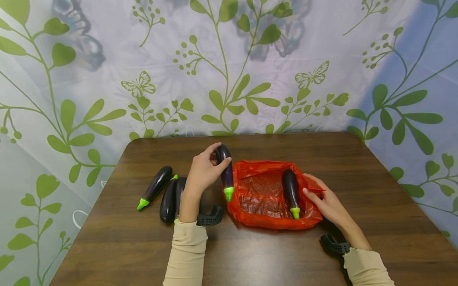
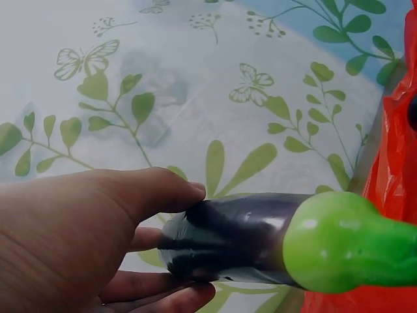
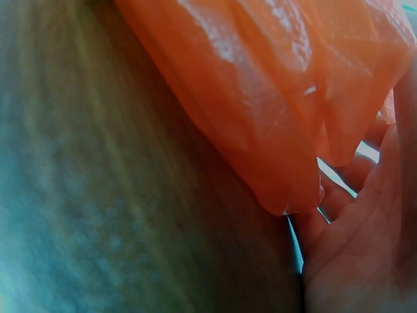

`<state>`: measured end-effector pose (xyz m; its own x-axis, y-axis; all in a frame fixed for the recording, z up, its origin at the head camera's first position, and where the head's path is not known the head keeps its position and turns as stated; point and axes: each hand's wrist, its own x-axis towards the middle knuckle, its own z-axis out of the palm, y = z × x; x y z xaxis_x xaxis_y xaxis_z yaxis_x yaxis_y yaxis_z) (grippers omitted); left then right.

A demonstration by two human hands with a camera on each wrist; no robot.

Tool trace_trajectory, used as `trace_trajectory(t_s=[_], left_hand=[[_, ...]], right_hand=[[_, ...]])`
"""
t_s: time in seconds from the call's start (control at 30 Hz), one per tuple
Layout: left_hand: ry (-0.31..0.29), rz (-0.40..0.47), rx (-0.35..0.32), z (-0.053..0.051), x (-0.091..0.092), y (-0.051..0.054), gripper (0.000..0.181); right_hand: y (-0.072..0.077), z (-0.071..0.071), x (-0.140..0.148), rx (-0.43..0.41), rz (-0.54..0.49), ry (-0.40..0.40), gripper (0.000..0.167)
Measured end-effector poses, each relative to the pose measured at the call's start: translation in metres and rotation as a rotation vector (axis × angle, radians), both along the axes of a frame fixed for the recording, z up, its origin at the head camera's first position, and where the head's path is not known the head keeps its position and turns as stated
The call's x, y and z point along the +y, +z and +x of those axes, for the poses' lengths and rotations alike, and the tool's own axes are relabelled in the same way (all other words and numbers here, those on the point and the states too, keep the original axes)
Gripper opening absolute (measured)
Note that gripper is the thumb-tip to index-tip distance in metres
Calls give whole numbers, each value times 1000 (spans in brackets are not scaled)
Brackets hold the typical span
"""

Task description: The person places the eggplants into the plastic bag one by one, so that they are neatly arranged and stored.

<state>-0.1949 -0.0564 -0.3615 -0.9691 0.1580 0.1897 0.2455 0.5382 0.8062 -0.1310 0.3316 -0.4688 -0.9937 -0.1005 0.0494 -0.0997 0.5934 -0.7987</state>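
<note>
My left hand (image 1: 204, 169) grips a dark purple eggplant (image 1: 226, 169) by its rounded end, and the bright green stem points down toward me. The thumb and fingers lie on opposite sides of it in the left wrist view, where the green cap (image 2: 339, 241) faces away from the hand. This eggplant is held at the left rim of an open red plastic bag (image 1: 247, 219). Inside the bag's right half lies another eggplant (image 1: 290, 188). My right hand (image 1: 327, 201) holds the bag's right side, thumb over the edge; in the right wrist view the bag (image 3: 260, 117) partly hides the fingers.
Left of my left hand, an eggplant (image 1: 157, 184) lies aslant on the brown wooden table (image 1: 272, 254). Two more, one eggplant (image 1: 168, 202) and a neighbouring eggplant (image 1: 180, 190), lie side by side, partly behind the left forearm. A leaf-patterned cloth (image 1: 229, 79) hangs behind the table.
</note>
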Motion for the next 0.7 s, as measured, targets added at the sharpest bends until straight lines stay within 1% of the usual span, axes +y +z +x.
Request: trace_trajectory(t_s=[0.47, 0.7], left_hand=[[-36, 1, 9, 1, 13, -2, 60], [-52, 5, -2, 2, 19, -5, 61]], right_hand=[[0, 0, 0, -1, 2, 0, 63], [0, 0, 0, -5, 1, 0, 64]])
